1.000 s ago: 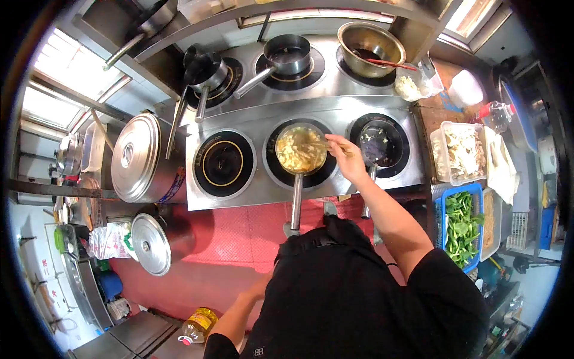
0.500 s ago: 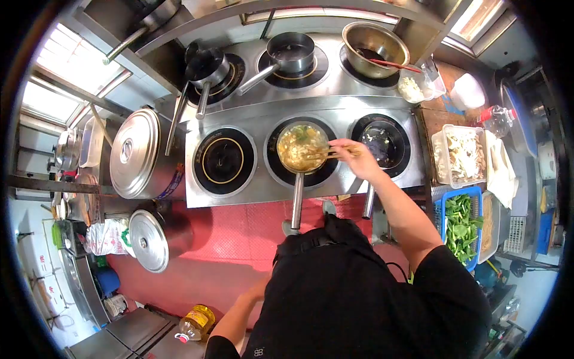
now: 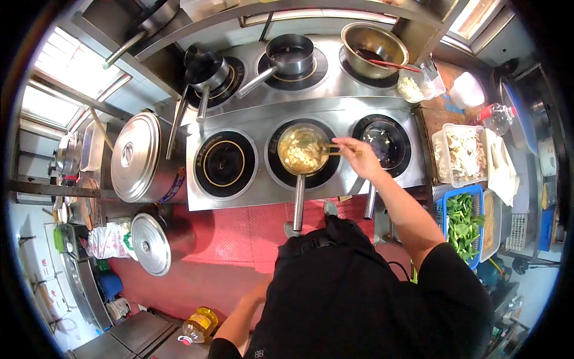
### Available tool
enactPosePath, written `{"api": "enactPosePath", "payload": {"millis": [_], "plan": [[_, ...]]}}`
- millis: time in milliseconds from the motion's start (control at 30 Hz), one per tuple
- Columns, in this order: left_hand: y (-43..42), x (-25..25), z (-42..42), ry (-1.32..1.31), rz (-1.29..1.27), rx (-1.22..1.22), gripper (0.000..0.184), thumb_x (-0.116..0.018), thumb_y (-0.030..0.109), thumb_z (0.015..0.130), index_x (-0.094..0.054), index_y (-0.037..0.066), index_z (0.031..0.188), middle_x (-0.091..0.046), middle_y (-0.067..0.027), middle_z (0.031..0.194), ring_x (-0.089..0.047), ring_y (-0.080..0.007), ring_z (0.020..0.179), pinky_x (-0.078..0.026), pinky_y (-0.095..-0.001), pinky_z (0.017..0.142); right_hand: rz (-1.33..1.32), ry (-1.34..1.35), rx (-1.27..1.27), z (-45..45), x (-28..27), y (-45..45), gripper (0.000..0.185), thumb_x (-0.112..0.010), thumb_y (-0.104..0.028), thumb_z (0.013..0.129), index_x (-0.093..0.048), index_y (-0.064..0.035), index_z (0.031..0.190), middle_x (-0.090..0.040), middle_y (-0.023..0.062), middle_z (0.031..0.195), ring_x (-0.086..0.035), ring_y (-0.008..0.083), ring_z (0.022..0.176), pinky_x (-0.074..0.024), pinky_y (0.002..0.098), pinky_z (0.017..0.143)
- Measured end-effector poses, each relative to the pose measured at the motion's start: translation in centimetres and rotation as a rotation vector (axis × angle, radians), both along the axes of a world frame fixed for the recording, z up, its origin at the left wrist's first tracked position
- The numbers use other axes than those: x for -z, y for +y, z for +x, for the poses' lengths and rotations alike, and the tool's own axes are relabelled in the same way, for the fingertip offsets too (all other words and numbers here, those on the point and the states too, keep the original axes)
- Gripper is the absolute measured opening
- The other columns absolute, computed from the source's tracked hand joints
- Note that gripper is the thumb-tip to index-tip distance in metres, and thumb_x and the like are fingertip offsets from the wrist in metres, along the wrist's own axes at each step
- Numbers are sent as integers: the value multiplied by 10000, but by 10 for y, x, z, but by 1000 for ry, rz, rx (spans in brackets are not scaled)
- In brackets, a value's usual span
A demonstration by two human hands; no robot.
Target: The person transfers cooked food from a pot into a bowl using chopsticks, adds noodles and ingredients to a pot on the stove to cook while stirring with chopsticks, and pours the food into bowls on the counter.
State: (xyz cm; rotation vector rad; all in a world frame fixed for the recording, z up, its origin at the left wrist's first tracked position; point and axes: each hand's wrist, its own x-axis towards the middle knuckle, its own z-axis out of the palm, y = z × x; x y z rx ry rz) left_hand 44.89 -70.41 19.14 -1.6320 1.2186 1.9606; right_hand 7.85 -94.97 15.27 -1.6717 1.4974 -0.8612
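In the head view, stirring seems in hand: the right hand (image 3: 359,157) grips chopsticks (image 3: 333,149) dipping into the saucepan (image 3: 299,206), at mid-frame on the front middle burner (image 3: 324,178). Another stroke would call for tips kept low inside the rim. The saucepan's long axis runs near-vertically, handle toward the bottom of the frame. The left hand (image 3: 261,291) is at lower centre, its grasp impossible to tell.

one head-worn view looks forward and steeply down over the stove (image 3: 275,107) from above.
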Motion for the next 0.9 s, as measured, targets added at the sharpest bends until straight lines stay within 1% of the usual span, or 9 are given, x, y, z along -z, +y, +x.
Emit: {"api": "enactPosePath", "payload": {"millis": [67, 133, 200, 300, 500, 633, 700, 800, 900], "plan": [[19, 32, 13, -18, -46, -46, 625, -629, 401, 865, -470, 75, 1375, -492, -194, 1397, -451, -303, 1307, -350, -406, 1064, 118, -452, 110, 23, 7, 6, 243, -539, -91, 963, -629, -43, 1183, -695, 101, 1027, -657, 197, 925, -508, 298, 839], [15, 29, 12, 12, -3, -92, 649, -630, 399, 867, -440, 80, 1399, -484, -193, 1405, -442, -302, 1313, -343, -406, 1072, 91, -557, 138, 41, 26, 3, 236, -527, -104, 979, -634, -27, 1175, -686, 71, 1075, -639, 156, 954, -496, 268, 861], [8, 23, 9, 47, 57, -118, 668, -633, 391, 868, -414, 83, 1419, -477, -191, 1411, -435, -302, 1318, -335, -405, 1080, -115, -370, -9, 52, 34, 6, 244, -522, -111, 987, -627, -37, 1194, -681, 70, 1068, -620, 116, 960, -489, 242, 856], [2, 19, 5, 122, 2, -152, 697, -655, 357, 861, -385, 69, 1435, -468, -183, 1420, -428, -301, 1318, -328, -396, 1088, 83, -365, -181, 42, 29, 18, 246, -531, -105, 980, -625, -39, 1197, -673, 60, 1075, -608, 104, 959, -486, 234, 842], [-3, 0, -1, 111, 121, -255, 714, -692, 302, 842, -384, 41, 1431, -425, -172, 1456, -396, -280, 1338, -320, -377, 1096, 191, -459, 149, -10, 17, 9, 215, -544, -96, 968, -652, -42, 1146, -685, 65, 1007, -602, 108, 959, -484, 251, 847], [3, 22, 6, 169, 132, -304, 738, -696, 319, 836, -371, 40, 1437, -408, -175, 1466, -374, -282, 1355, -300, -385, 1110, 11, -480, -18, 43, 26, 2, 215, -537, -104, 974, -648, -43, 1148, -693, 69, 981, -609, 109, 944, -486, 254, 838], [0, 21, 4, 156, 158, -253, 758, -699, 332, 832, -358, 40, 1443, -398, -175, 1473, -365, -284, 1362, -293, -389, 1115, -167, -218, -19, 53, 28, -8, 216, -536, -99, 970, -642, -28, 1144, -696, 99, 1027, -631, 138, 930, -488, 262, 840], [1, 28, 8, 220, -5, -184, 806, -697, 368, 829, -318, 42, 1461, -362, -175, 1496, -335, -286, 1381, -277, -390, 1125, -54, -351, 192, 31, 23, -16, 219, -538, -89, 963, -640, -25, 1145, -692, 131, 1061, -652, 176, 920, -494, 277, 841], [-2, 16, 4, 163, 20, -109, 839, -692, 395, 829, -286, 47, 1474, -333, -176, 1512, -313, -287, 1394, -266, -389, 1132, 10, -32, 170, 2, -11, 4, 234, -525, -82, 964, -633, -41, 1169, -690, 143, 1056, -657, 187, 919, -505, 290, 828]]}}
